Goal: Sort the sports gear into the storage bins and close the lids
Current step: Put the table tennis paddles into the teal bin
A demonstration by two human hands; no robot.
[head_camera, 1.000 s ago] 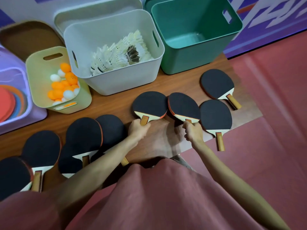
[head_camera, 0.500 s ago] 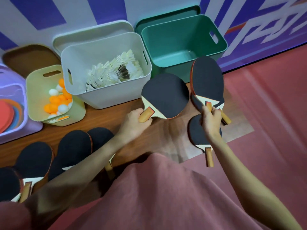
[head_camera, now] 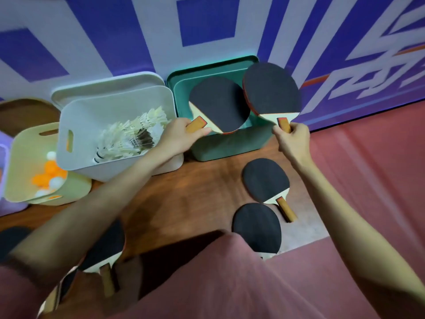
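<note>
Two table-tennis paddles are being held up at the green bin point(head_camera: 230, 146), each with a black rubber face, a pale wooden shoulder and a tan handle with a red-and-black band. The left paddle point(head_camera: 218, 104) is tilting over the bin's open mouth, its blade covering much of the opening. The right paddle point(head_camera: 271, 88) is standing nearly upright at the bin's right rim, a thin red edge showing along its left side.

The left hand point(head_camera: 181, 137) is gripping its paddle's handle, fingers curled round it with the thumb lying along the underside. The right hand point(head_camera: 292, 139) is closing in a fist round the other handle, only the banded top showing above the fingers.

Two more paddles are lying flat on the wooden counter point(head_camera: 184, 199) below the right arm: the far paddle point(head_camera: 264, 178) with its handle pointing right and towards the person, and the near paddle point(head_camera: 256, 226) just beside it. Left of the green bin, a white bin point(head_camera: 76, 157) is holding shuttlecocks point(head_camera: 131, 134), and a yellow bin point(head_camera: 23, 157) is holding orange and white balls point(head_camera: 49, 176).
</note>
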